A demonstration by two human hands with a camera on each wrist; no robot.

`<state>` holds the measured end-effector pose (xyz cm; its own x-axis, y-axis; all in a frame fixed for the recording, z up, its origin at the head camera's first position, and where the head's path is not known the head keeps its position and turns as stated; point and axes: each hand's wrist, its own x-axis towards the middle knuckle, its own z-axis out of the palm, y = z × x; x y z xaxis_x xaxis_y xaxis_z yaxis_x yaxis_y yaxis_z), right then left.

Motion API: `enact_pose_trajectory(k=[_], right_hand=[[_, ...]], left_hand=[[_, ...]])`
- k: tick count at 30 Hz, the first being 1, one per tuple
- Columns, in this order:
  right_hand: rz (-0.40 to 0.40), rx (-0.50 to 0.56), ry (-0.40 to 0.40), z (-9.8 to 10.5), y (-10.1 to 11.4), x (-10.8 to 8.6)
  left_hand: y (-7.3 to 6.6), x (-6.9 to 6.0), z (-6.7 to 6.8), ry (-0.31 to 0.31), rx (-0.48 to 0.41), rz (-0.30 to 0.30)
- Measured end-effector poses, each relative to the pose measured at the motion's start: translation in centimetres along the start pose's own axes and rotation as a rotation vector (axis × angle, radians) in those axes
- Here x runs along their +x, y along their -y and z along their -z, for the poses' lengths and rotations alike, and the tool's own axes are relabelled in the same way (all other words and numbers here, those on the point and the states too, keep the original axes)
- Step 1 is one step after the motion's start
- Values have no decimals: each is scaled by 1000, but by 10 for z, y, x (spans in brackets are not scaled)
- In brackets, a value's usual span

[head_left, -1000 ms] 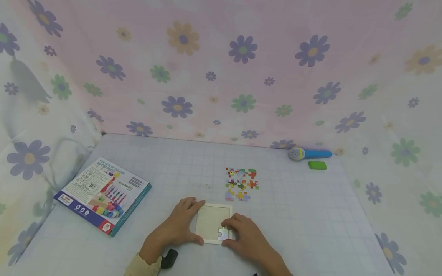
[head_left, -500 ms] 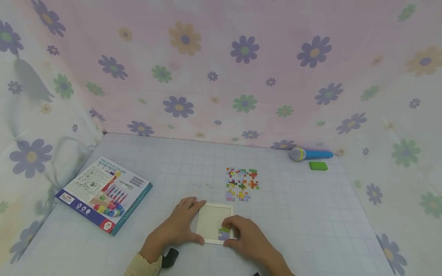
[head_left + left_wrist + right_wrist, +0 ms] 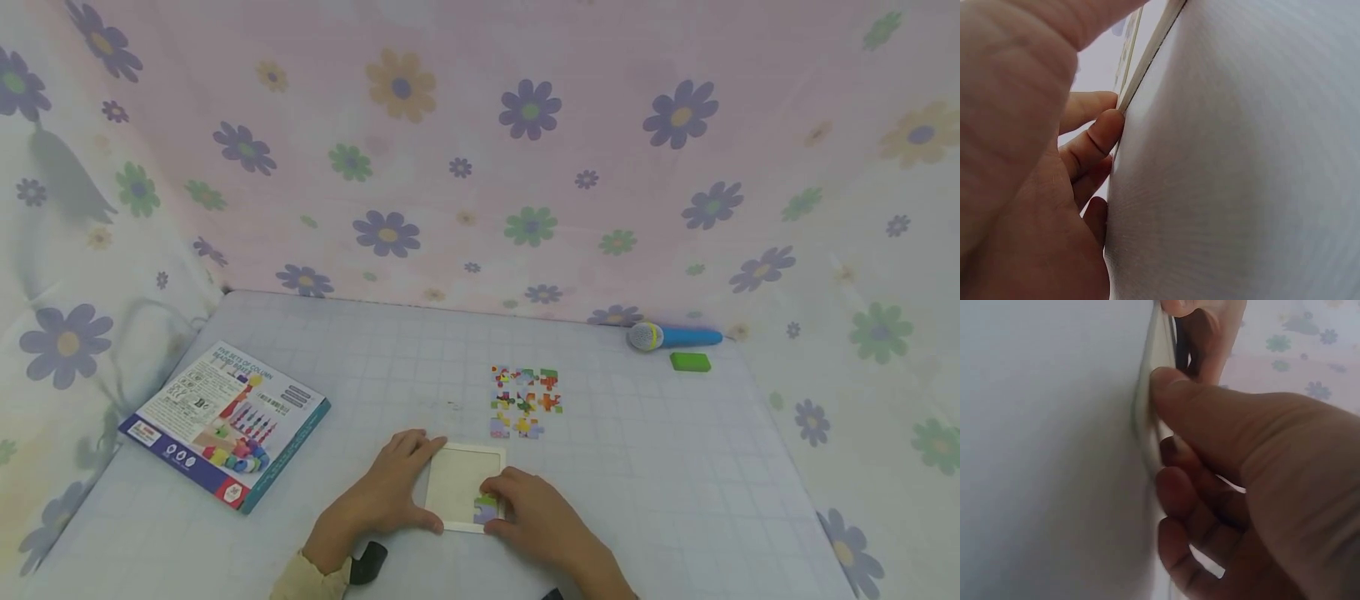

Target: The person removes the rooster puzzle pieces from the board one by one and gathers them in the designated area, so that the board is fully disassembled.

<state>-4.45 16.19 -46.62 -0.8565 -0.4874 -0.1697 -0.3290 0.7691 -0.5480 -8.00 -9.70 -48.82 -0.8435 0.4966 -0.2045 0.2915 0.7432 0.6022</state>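
Note:
A square, pale puzzle tray (image 3: 459, 487) with a raised rim lies on the table in the head view. My left hand (image 3: 390, 487) holds its left side, index finger at the far corner and thumb at the near one. In the tray's near right corner is a green and purple jigsaw piece (image 3: 485, 509). My right hand (image 3: 536, 517) has its index finger and thumb around that piece, the thumb at the tray's near rim. Several colourful jigsaw pieces (image 3: 526, 401) lie in loose rows beyond the tray. In the right wrist view, the right thumb (image 3: 1175, 394) presses the tray's edge.
A boxed toy set (image 3: 225, 425) lies on the left of the table. At the far right are a blue toy microphone (image 3: 675, 336) and a green block (image 3: 690, 362). A flower-patterned cloth (image 3: 465, 125) hangs behind the table.
The jigsaw piece in the tray looked pale with glare one second ago and now shows green and purple. My right fingers have shifted slightly around it. The left hand stays in place.

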Motion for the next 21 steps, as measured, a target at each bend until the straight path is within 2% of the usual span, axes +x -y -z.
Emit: enact_pose_trajectory(k=[6, 9, 21], right_hand=[[26, -206, 10, 2, 12, 1], [32, -254, 14, 1, 13, 2], [54, -157, -48, 2, -9, 6]], left_hand=[[1, 0, -1, -6, 1, -9], [1, 0, 0, -8, 3, -8], [-1, 0, 1, -14, -14, -11]])
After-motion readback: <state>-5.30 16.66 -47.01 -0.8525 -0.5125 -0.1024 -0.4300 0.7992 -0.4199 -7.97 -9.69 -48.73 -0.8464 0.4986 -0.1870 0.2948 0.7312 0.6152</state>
